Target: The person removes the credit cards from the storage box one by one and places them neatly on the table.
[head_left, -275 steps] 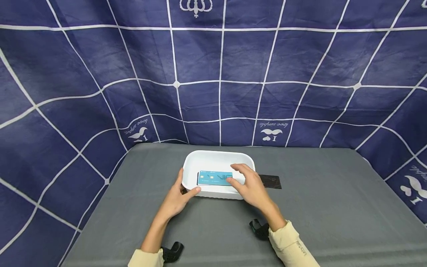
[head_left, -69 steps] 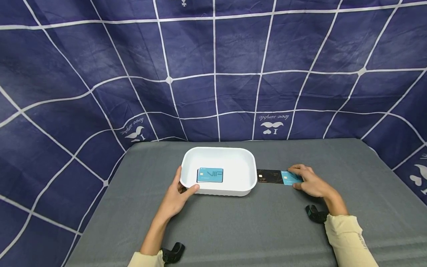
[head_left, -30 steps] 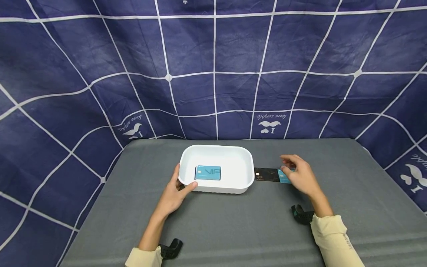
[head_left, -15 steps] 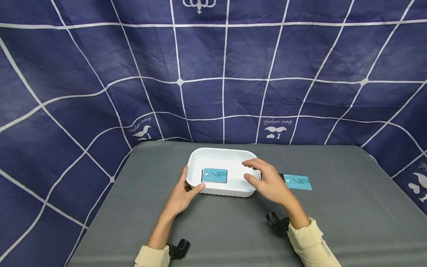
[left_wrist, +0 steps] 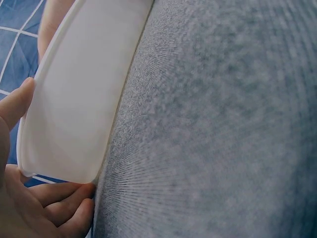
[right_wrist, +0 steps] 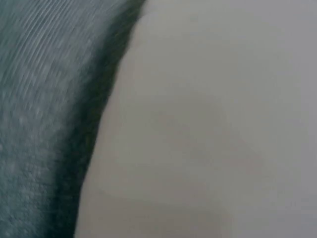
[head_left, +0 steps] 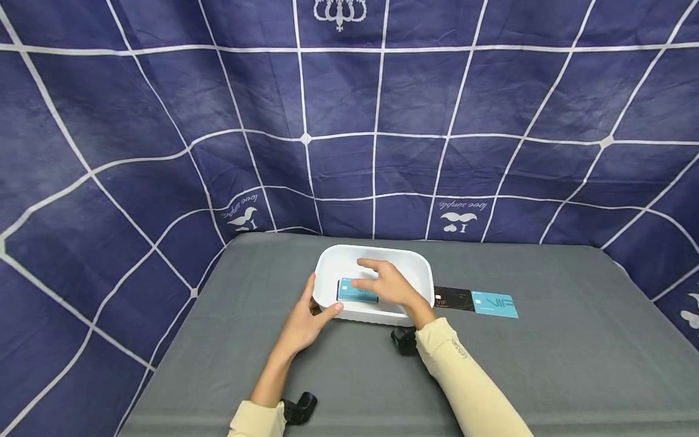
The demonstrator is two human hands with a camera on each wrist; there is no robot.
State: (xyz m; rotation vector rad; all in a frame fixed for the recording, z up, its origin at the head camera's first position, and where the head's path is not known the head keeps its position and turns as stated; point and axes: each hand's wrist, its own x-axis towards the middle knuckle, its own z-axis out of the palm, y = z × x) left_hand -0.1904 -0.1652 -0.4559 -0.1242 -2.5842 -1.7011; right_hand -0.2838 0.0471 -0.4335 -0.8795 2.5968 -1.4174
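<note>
A white plastic tray (head_left: 415, 261) stands on the table, its side wall large in the left wrist view. My left hand (head_left: 303, 321) holds its left end, thumb (left_wrist: 22, 101) on the rim and curled fingers (left_wrist: 74, 210) at the end wall. Inside lies a small stack with a light blue card (head_left: 349, 293) on top. Over that stack is my right hand (head_left: 389, 284), thumb and forefinger apart, the thumb covering part of the blue card. Whether it touches the card I cannot tell. The right wrist view shows mainly the blurred white tray wall (right_wrist: 208, 124).
Right of the tray, a black VIP card (head_left: 455, 298) and a light blue VIP card (head_left: 495, 304) lie end to end on the grey tablecloth (head_left: 573, 352). A dark blue curtain with white lines (head_left: 338, 164) hangs behind the table.
A blue card, earlier under my right hand inside the tray, now lies right of the black card. My right hand let go of it and moved left over the tray. The left hand stayed.
</note>
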